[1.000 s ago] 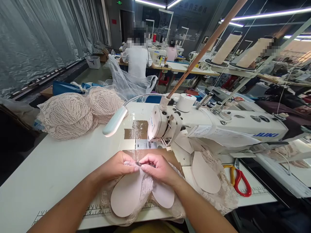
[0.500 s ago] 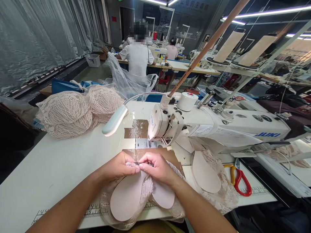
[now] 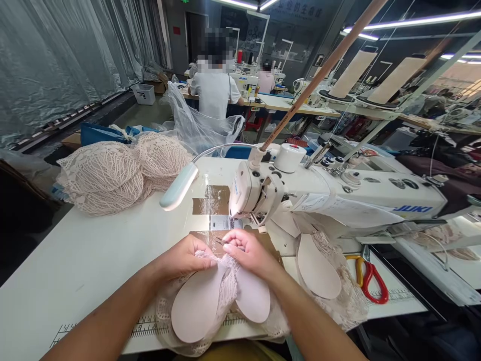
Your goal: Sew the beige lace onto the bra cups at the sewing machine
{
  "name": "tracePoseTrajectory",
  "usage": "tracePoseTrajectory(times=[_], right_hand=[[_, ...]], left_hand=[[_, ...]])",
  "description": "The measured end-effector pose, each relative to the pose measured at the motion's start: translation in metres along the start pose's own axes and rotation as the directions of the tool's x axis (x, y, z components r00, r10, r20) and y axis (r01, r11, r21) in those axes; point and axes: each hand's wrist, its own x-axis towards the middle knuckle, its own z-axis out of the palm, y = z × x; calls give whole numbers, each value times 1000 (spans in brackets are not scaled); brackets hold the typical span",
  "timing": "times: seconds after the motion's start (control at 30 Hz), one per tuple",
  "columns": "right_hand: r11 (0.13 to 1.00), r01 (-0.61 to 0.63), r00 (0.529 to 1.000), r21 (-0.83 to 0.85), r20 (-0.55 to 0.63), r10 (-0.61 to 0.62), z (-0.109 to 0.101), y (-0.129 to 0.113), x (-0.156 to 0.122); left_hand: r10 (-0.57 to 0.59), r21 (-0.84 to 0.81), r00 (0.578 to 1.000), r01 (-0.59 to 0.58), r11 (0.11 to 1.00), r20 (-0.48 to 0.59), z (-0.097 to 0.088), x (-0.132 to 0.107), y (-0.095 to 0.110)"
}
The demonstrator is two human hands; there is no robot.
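Observation:
A beige lace bra piece with two padded cups (image 3: 201, 306) lies at the near edge of the white table (image 3: 82, 260). My left hand (image 3: 186, 258) pinches the lace at the centre between the cups. My right hand (image 3: 250, 253) is closed on a small pair of thread snips (image 3: 221, 242), whose tip points left, just above the lace. Both hands sit in front of the needle of the white sewing machine (image 3: 319, 193).
A pile of lace bra cups (image 3: 120, 170) lies far left on the table. A gooseneck lamp (image 3: 178, 186) hangs over the middle. More cups (image 3: 319, 268) and red-and-yellow scissors (image 3: 370, 278) lie right. Other people sit at machines behind.
My right hand has lifted slightly away from the lace toward the machine, and the snips' tip now shows above the fabric. The left hand keeps its pinch.

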Motion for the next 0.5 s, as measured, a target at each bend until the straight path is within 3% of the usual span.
tracePoseTrajectory(times=[0.07, 0.13, 0.23, 0.33, 0.5], right_hand=[[977, -60, 998, -204, -11, 59, -17, -3, -9], [899, -147, 989, -413, -37, 145, -32, -5, -20], [786, -218, 969, -578, -33, 245, -42, -3, -33], [783, -150, 981, -603, 11, 195, -40, 1, -37], [870, -14, 1000, -492, -14, 9, -33, -11, -37]], left_hand=[[32, 28, 999, -32, 999, -17, -3, -1, 1], [108, 92, 994, -105, 990, -27, -6, -2, 2], [170, 255, 985, -166, 953, 3, -7, -6, 3], [156, 500, 988, -144, 854, 17, 0, -13, 8], [132, 822, 991, -78, 564, 3, 12, -35, 19]])
